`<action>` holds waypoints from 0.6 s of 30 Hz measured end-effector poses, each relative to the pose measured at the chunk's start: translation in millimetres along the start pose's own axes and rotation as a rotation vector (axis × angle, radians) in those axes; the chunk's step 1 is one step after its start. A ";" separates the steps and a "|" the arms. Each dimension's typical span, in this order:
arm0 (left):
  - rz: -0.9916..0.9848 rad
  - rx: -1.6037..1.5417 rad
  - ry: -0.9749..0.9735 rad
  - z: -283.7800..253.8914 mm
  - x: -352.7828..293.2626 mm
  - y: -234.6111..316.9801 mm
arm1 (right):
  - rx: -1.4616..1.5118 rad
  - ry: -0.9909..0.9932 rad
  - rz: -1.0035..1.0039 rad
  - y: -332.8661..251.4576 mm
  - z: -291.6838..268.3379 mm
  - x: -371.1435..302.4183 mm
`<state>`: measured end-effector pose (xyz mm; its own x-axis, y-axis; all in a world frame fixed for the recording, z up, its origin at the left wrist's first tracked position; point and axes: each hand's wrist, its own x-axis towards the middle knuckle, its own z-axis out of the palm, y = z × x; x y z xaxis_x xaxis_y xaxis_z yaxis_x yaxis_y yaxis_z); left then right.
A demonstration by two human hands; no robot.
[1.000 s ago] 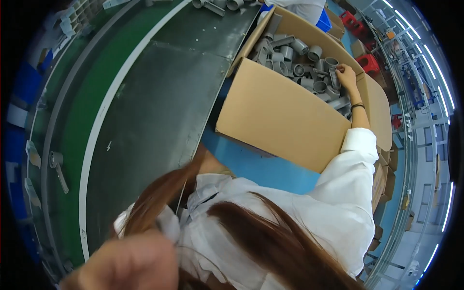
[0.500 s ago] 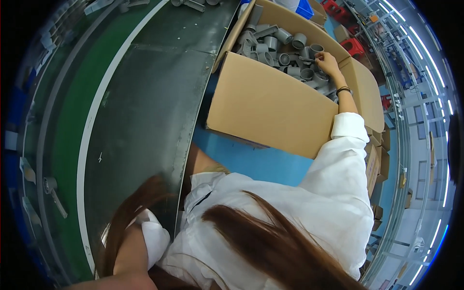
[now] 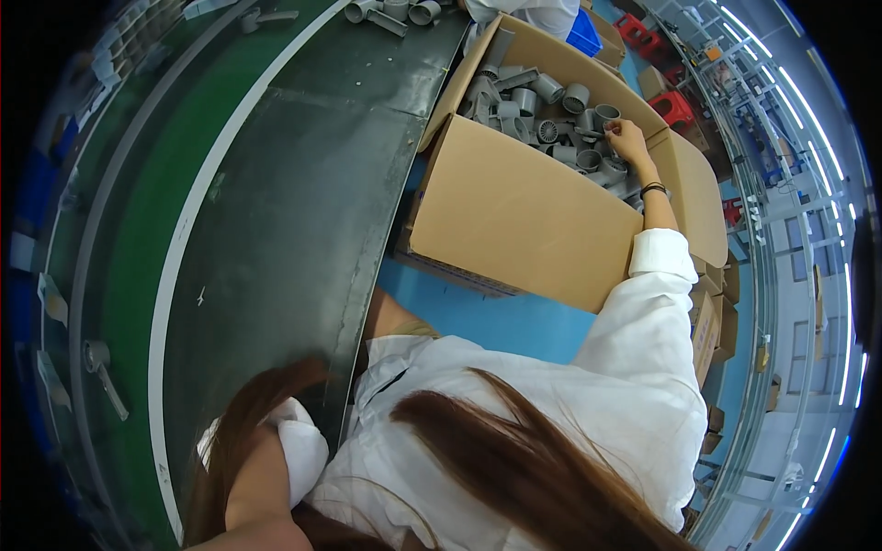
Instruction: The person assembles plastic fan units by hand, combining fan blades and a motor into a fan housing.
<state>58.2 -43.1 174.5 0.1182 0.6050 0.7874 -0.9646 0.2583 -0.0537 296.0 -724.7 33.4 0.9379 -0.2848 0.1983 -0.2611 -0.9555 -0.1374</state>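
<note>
My right hand (image 3: 627,141) is inside an open cardboard box (image 3: 524,216), at its right side. Its fingers are pinched on a grey plastic part (image 3: 593,134), mostly hidden among the others. Around it lie several grey plastic housings (image 3: 548,89), short tubes with handles like hair dryer shells, piled loosely at mixed angles. One shows a round slotted grille (image 3: 548,131). My left arm (image 3: 262,482) bends at the lower left over the dark tabletop, partly covered by long hair, and the left hand is out of view.
A dark worktop (image 3: 276,211) runs along the left, with a green conveyor belt (image 3: 133,275) beyond it. Several grey housings (image 3: 390,13) lie at its far end; another grey housing (image 3: 104,372) lies on the belt. Another person's white sleeve (image 3: 537,13), a blue bin (image 3: 584,35) and red stools (image 3: 673,108) are behind the box.
The view has shifted slightly, so the box and worktop sit lower and farther right. My right hand stays at nearly the same spot in the box. More of the other person's sleeve shows.
</note>
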 end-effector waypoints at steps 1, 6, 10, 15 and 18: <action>-0.002 -0.007 0.006 2.4 -2.1 -3.6 | 0.016 0.027 -0.008 2.2 0.1 -0.3; 0.004 -0.052 0.013 7.6 -1.2 -10.9 | -0.018 -0.001 -0.001 1.3 1.9 1.4; 0.007 -0.104 0.006 9.4 1.6 -17.2 | -0.035 -0.030 0.020 -2.2 -3.2 -4.1; 0.002 -0.144 0.005 21.6 0.4 -31.5 | -0.039 -0.059 0.030 -12.1 -6.2 -6.4; 0.005 -0.162 0.007 29.9 -0.1 -43.3 | -0.023 -0.033 0.015 -10.4 -3.9 -7.2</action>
<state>92.9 -76.8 195.1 0.1155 0.6120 0.7824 -0.9146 0.3729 -0.1566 291.0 -713.1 37.2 0.9406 -0.2972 0.1640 -0.2804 -0.9526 -0.1178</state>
